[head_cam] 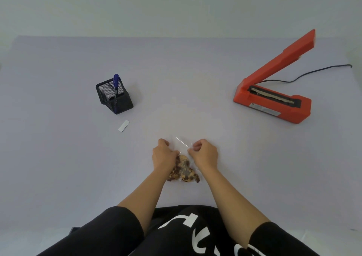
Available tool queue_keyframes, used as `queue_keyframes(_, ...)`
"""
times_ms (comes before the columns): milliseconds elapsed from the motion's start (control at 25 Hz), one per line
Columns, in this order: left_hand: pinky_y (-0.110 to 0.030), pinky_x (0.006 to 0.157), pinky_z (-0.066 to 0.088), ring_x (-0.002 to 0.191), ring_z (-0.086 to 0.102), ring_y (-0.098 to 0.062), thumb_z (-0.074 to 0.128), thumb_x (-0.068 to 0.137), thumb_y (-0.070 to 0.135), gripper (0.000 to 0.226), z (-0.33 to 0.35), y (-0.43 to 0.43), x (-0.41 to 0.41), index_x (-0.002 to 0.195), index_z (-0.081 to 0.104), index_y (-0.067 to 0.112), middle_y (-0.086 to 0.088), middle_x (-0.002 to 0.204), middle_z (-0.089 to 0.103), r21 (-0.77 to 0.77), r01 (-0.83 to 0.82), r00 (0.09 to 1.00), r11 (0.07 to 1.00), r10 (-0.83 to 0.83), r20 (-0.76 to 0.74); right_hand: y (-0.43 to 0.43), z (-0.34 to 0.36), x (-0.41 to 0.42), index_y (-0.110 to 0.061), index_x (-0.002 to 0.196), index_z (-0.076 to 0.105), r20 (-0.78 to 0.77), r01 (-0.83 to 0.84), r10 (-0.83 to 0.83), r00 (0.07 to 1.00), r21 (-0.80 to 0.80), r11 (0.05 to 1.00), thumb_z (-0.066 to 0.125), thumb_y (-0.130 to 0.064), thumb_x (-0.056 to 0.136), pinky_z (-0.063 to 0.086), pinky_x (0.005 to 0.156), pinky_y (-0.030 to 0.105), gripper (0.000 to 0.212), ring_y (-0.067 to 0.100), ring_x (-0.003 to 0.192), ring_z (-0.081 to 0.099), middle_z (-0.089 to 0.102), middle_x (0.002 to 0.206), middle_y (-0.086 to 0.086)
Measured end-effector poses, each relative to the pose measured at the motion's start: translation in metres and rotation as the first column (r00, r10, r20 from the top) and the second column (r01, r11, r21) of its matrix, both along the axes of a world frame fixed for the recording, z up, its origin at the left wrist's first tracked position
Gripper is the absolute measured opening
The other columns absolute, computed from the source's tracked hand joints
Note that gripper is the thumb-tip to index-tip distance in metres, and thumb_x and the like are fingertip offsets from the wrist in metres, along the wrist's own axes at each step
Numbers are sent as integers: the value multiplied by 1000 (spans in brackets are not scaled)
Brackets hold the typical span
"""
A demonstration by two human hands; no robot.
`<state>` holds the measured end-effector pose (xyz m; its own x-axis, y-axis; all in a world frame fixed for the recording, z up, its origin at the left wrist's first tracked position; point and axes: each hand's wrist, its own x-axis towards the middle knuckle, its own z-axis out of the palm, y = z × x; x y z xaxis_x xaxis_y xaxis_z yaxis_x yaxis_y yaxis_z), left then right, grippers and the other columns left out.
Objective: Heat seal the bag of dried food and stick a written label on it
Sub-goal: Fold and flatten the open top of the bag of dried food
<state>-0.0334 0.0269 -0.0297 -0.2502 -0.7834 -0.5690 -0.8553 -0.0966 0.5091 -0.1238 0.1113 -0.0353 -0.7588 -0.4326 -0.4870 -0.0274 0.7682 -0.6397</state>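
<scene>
Nearest to the person, the clear bag (pixel 183 164) lay flat on the desk (pixel 58 157). Its filled part was just behind the fingers, toward the body, between the two wrists. The left hand (pixel 163 154) had its fingers curled round the bag's upper left edge. The right hand (pixel 203 153) pinched the upper right edge between thumb and fingers (pixel 195 145). The mouth of the bag reached a little beyond the fingers, between both hands.

The plastic was so transparent that its outline was hard to follow; only a bright crease showed it. The left hand covered part of the contents. The dried food (pixel 186 175) looked brown, beige and dark red, in lumps.

Beyond the fingers and to their left lay a small white label (pixel 124 126), then a black mesh pen holder (pixel 117 100) with a blue pen (pixel 115 81). Far to the right of the fingers stood an orange heat sealer (pixel 274 100) with its arm raised and a black cable (pixel 313 72) behind it.
</scene>
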Motion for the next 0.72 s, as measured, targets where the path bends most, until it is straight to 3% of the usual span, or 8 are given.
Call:
queue_keyframes(120, -28, 68, 45, 83, 60, -19, 67, 82, 22, 14, 0, -1, 6, 91, 62, 13, -2, 89, 66, -19, 60, 998, 998, -60, -6, 3, -2, -3, -12, 84, 69, 17, -35, 35, 999, 1, 999, 70, -18, 78, 49, 74, 26, 9, 13, 75, 59, 66, 79, -2)
queue_keyframes(320, -23, 76, 45, 84, 60, -14, 61, 89, 22, 16, 4, -11, 24, 97, 71, 12, 1, 88, 67, 79, 133, 972, 988, -114, -204, 16, 4, -9, -15, 87, 74, 155, -100, 105, 982, -36, 994, 72, -28, 78, 43, 71, 20, 16, 11, 80, 61, 71, 85, -1)
queue_keyframes(480, -23, 75, 46, 82, 61, -14, 64, 88, 24, 14, 15, -30, 44, 94, 72, 14, 0, 89, 69, 219, 218, 925, 951, -130, -357, 21, 20, -6, -22, 84, 73, 309, -37, 80, 948, -143, 989, 73, -26, 78, 47, 87, 26, 7, 13, 94, 64, 72, 92, 0)
queue_keyframes(720, -16, 74, 46, 69, 64, 5, 65, 87, 17, 16, 55, -52, 60, 97, 71, 6, -1, 84, 70, 265, 410, 825, 873, -231, -516, 30, 65, 16, -20, 89, 72, 366, 40, 58, 929, -256, 966, 72, -23, 81, 43, 73, 15, 8, 2, 83, 63, 71, 83, -7)
